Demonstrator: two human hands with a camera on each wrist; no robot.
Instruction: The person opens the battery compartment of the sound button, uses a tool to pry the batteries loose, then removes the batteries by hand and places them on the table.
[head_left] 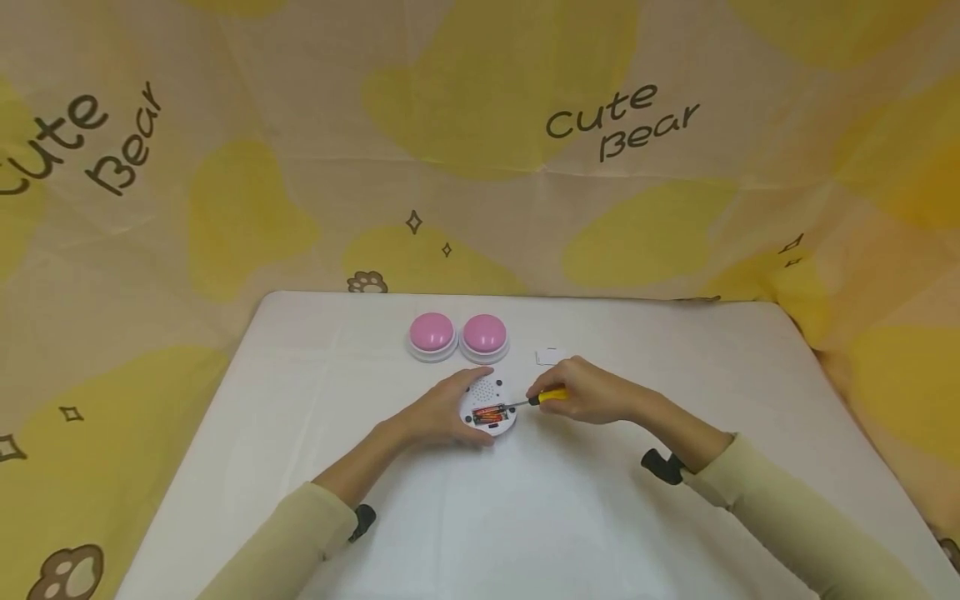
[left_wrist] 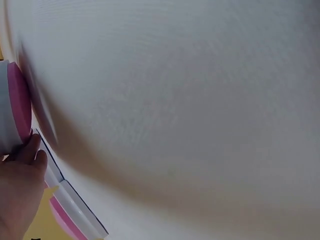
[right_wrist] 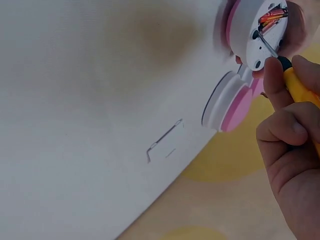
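Observation:
My left hand grips a round white push button by its rim, turned so the underside faces up. Its battery compartment lies uncovered, with orange-red batteries inside; in the right wrist view some of them sit at a slant. The pink dome shows facing down in the left wrist view. My right hand holds a screwdriver with a yellow handle and a thin metal shaft. The shaft's tip reaches the underside right beside the batteries.
Two more pink-domed buttons, a left one and a right one, stand side by side just behind. A small white battery cover lies to their right on the white table. A patterned yellow cloth hangs behind.

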